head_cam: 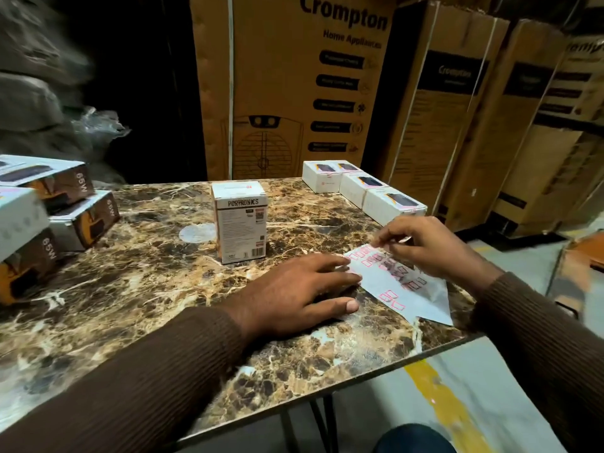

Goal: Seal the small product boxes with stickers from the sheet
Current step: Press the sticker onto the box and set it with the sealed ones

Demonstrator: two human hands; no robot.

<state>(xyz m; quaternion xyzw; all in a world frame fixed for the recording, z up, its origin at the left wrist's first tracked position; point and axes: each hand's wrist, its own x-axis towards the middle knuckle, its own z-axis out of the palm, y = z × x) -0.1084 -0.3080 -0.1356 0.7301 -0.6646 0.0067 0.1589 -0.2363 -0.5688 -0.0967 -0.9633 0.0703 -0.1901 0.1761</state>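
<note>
Fingers (330,266) of my left hand (294,289) lie spread, pressing the sheet (425,299); right hand (421,246) pinches a sticker (400,239) above the sheet.

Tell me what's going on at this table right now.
A person is sealing small boxes with stickers. The left hand presses flat on the edge of the sticker sheet on the marble table, while the right hand pinches at a sticker near the sheet's far end. One Portronics box stands upright just beyond the hands. More boxes are stacked at the left, and a row of white boxes lies at the far right.
</note>
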